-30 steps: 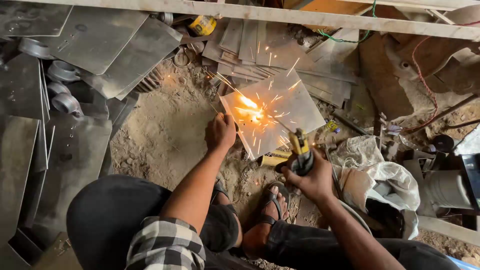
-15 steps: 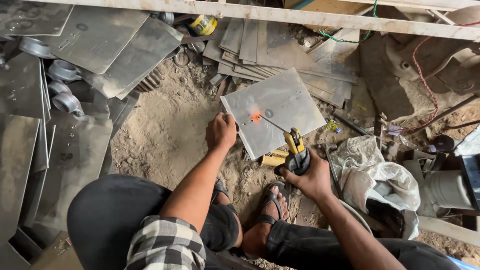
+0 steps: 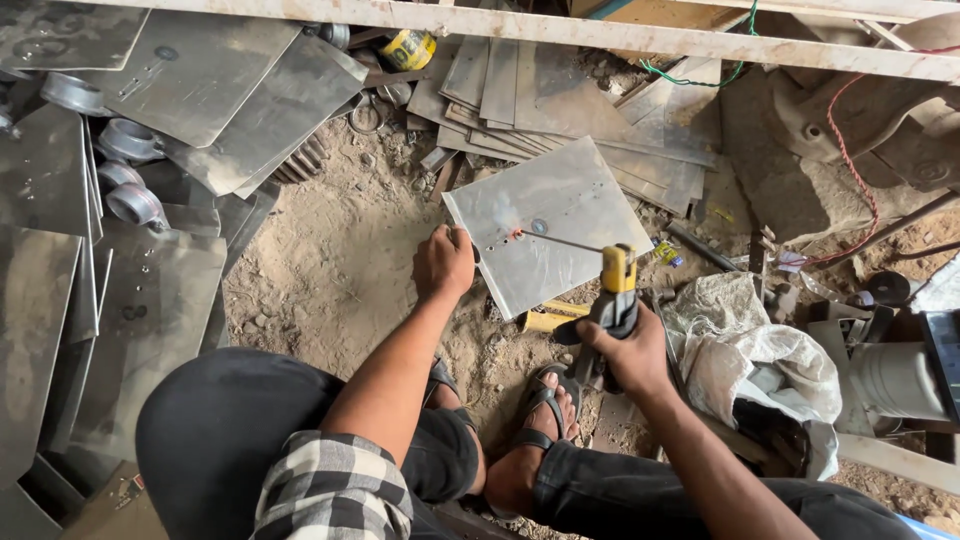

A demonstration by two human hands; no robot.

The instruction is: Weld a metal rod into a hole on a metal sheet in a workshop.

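Steel plate (image 3: 560, 225), frame centre: thin, stiff, sharp-edged, likely hot nr glowing rod tip. Left hand (image 3: 445, 262) clamps its left edge; right hand (image 3: 625, 352) fisted on electrode holder (image 3: 617, 290).

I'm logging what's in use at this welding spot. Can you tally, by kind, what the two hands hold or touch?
Metal sheet, steadied by the left hand: 1
Electrode holder, gripped by the right hand: 1
Welding rod in the holder, tip glowing on the sheet: 1
Total: 3
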